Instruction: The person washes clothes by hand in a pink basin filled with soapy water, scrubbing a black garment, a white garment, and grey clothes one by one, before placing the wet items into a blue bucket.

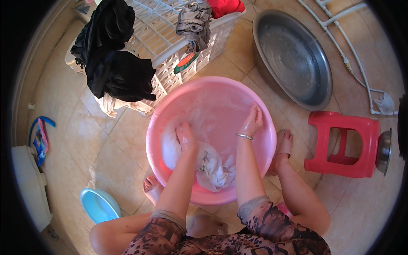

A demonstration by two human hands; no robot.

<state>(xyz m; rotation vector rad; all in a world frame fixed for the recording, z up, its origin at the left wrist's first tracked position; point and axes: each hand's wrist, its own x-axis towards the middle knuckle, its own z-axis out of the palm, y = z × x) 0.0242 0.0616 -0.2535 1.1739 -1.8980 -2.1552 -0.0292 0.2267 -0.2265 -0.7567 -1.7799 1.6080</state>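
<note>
A pink plastic basin point(211, 199) with cloudy, slightly sudsy water stands on the floor between my feet. Inside it, a wet white cloth point(170, 148) lies along the left side, and a twisted part bearing some writing reaches towards the near wall. My left hand point(185, 137) is touching the cloth at the left, its fingertips partly lost in the water and fabric. Near the right wall, my right hand point(251, 120) is at the water with its fingers drawn together. I see nothing in it; a silver bracelet point(244, 136) circles that wrist.
Beyond the basin stands a white plastic basket point(220, 41) with black clothing point(118, 73), a grey garment point(194, 25) and red fabric point(225, 7) on top. A large metal tub point(293, 60) holds water at the far right. A red stool point(344, 145) lies tipped at right; a small blue basin point(100, 205) is at left.
</note>
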